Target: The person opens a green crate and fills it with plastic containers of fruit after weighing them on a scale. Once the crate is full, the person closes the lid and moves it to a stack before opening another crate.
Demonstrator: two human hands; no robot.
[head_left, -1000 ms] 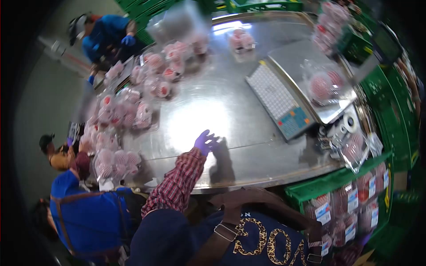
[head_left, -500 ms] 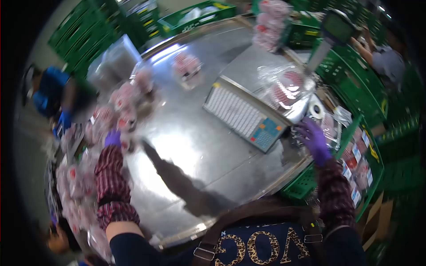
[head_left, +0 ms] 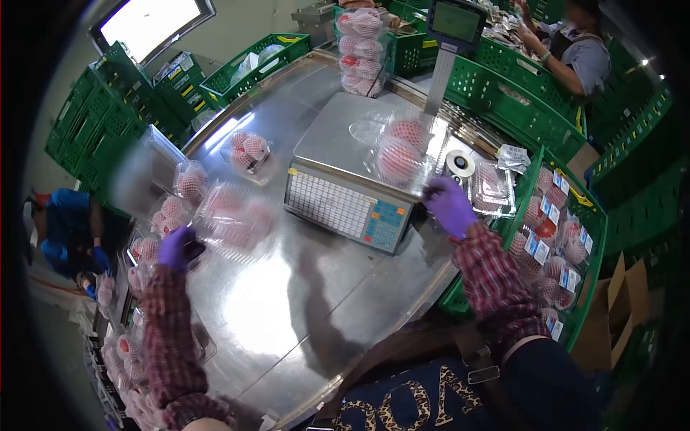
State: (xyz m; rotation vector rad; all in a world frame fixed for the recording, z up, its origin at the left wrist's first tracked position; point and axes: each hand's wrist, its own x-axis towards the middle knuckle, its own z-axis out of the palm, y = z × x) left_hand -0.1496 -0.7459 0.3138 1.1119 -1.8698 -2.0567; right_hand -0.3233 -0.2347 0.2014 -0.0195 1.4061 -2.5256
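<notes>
Evidently midway, a purple-gloved left hand (head_left: 178, 248) curls its fingers on a blurred clear-plastic pack of pink-netted fruit (head_left: 233, 221), apparently gripping it; the purple-gloved right hand (head_left: 448, 206), grip unclear, nears a second pack (head_left: 401, 156) on the grey scale (head_left: 327, 133). Labelled packs (head_left: 537, 247) sit in a green plastic crate (head_left: 591, 284) at right; others (head_left: 171, 210), labels unseen, lie left.

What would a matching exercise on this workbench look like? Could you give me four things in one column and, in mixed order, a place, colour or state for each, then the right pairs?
Things
1. Person's left hand
2. Display screen
3. Labelled packs
4. Cardboard box

Places, colours or states
A. Brown, with flaps standing open
B. Inside a green crate
C. At the edge of a clear pack
D. At the top of a post

Right pairs
1-C
2-D
3-B
4-A
</notes>
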